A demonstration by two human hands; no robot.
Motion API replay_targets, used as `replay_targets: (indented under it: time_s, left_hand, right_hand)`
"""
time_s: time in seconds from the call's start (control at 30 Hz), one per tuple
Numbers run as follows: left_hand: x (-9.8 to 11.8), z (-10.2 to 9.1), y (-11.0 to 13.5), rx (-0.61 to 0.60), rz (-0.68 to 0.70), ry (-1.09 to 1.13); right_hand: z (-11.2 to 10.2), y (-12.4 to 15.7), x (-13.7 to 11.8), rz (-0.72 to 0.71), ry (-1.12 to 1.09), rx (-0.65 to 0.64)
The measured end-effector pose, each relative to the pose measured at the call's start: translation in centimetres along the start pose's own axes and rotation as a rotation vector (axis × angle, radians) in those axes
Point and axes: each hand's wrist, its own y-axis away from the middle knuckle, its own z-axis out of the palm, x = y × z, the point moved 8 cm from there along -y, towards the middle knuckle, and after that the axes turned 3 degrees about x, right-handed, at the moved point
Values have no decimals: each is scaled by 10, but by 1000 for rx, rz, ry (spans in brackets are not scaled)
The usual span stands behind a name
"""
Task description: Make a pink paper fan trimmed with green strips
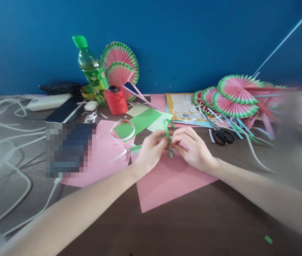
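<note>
My left hand (151,151) and my right hand (193,147) meet above a pink paper sheet (167,185) in the middle of the dark table. Both pinch a narrow green paper strip (167,131), which loops up above the fingers and hangs down a little below them. The fingers of both hands are closed on the strip. A second pink sheet (103,156) lies to the left of my left hand.
Black scissors (221,136) lie right of my hands. Pink-and-green paper fans (236,94) pile at the right; two more (120,64) lean on the blue wall by a green bottle (92,71) and red thread spool (116,100). A tape ring (122,129), green paper (140,122) and white cables (12,170) lie left.
</note>
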Motion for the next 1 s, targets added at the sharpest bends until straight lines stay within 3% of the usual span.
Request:
replay_targets:
  time_s: [0.5,0.7,0.83,1.0]
  left_hand:
    - [-3,-11,-2,118,-49,103]
    - [-3,-13,-2,142,-67,134]
    - [-4,-15,-1,180,-83,184]
    - [-6,-12,0,156,-127,205]
  right_hand:
    - [2,1,-4,-31,-13,-46]
    - [-1,0,-11,-62,-183,-48]
    - [-4,3,0,67,-355,35]
    - [-23,2,49,368,-308,285]
